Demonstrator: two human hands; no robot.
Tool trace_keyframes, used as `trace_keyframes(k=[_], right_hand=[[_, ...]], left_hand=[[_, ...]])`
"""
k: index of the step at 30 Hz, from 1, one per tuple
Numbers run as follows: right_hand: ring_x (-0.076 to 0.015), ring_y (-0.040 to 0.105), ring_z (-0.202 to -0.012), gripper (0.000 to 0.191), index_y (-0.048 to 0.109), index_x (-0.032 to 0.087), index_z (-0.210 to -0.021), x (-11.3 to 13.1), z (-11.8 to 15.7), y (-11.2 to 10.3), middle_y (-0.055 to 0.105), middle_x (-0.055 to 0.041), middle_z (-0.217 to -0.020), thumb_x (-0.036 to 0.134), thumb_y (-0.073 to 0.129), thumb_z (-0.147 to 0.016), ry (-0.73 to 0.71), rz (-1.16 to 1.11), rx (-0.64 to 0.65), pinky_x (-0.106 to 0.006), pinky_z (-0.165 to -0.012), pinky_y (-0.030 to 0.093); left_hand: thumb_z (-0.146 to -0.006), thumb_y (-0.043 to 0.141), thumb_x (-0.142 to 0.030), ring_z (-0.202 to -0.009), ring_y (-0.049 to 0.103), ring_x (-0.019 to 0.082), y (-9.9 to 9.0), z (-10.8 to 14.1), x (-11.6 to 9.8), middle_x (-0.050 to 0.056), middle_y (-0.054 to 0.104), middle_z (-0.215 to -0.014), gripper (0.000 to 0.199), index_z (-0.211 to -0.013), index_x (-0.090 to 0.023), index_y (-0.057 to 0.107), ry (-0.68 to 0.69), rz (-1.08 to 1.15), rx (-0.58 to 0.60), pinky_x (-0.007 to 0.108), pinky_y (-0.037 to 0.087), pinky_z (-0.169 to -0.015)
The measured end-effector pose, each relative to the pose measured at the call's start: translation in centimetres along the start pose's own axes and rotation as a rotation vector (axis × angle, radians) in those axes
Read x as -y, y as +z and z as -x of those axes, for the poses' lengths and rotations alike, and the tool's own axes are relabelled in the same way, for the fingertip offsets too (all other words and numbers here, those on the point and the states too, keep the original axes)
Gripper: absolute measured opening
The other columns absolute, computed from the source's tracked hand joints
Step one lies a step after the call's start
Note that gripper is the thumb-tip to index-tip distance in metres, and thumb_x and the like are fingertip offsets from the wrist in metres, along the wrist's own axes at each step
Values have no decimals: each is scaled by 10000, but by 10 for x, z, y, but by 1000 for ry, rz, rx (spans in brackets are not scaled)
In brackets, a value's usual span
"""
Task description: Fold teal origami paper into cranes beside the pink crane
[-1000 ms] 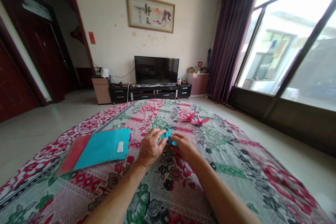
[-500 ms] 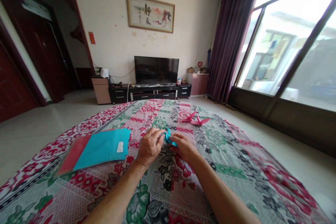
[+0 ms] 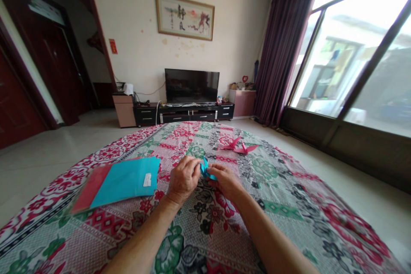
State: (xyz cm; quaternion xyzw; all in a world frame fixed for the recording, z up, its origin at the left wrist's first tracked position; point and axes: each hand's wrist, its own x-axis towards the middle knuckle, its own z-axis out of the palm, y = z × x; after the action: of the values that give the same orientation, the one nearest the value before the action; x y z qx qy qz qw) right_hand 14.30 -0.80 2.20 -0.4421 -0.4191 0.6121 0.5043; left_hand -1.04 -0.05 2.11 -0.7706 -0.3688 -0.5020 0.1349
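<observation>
The folded blue paper point(image 3: 204, 169) sits mid-frame, with the fingers of the left hand point(image 3: 183, 177) and right hand point(image 3: 226, 180) pinched on its two sides. Two pink paper birds point(image 3: 245, 150) rest up and right. Blue and red sheets point(image 3: 125, 183) (one white label point(image 3: 147, 179) on them) lie left. Flowery cloth point(image 3: 282, 227) runs to the table's round edge point(image 3: 192, 124).

The folded blue paper point(image 3: 204, 171) looks smooth and matt. Beyond it, the paper birds point(image 3: 245, 150) are also matt. Left of it, the packet point(image 3: 123, 183) is clear plastic. Under it, the woven tablecloth point(image 3: 231, 231) seems rough.
</observation>
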Motion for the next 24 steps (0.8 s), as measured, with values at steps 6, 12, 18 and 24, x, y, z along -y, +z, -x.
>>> trace_keyframes(k=[6, 12, 18, 24], right_hand=[[-94, 495, -591, 223, 635, 168, -711, 0, 0, 0, 558, 31, -635, 310, 706, -554, 8, 6, -1, -209, -522, 410], [-87, 489, -567, 222, 640, 171, -720, -1, -1, -1, 559, 33, -629, 320, 704, -568, 11, 12, 15, -213, -523, 407], [-87, 493, -570, 236, 638, 169, -724, -3, -1, -1, 559, 32, -626, 333, 711, -570, 11, 19, 22, -216, -536, 417], [-82, 486, -570, 248, 631, 164, -712, -4, -2, -1, 553, 29, -628, 343, 714, -562, 9, 32, 22, -210, -535, 416]], left_hand=[[-821, 483, -129, -800, 575, 149, 1, -1, -2, 40, 600, -803, 117, -849, -174, 587, -8, 9, -11, 269, 492, -746], [-812, 473, -123, -769, 565, 149, 1, -3, -3, 35, 580, -774, 95, -801, -179, 549, -44, -7, -37, 264, 484, -704], [-810, 459, -121, -720, 549, 141, 4, -3, -5, 24, 560, -726, 104, -764, -181, 530, -41, -46, -50, 247, 465, -673], [-820, 454, -124, -705, 550, 136, 4, -3, -8, 23, 564, -714, 113, -760, -178, 533, -55, -54, -39, 240, 464, -668]])
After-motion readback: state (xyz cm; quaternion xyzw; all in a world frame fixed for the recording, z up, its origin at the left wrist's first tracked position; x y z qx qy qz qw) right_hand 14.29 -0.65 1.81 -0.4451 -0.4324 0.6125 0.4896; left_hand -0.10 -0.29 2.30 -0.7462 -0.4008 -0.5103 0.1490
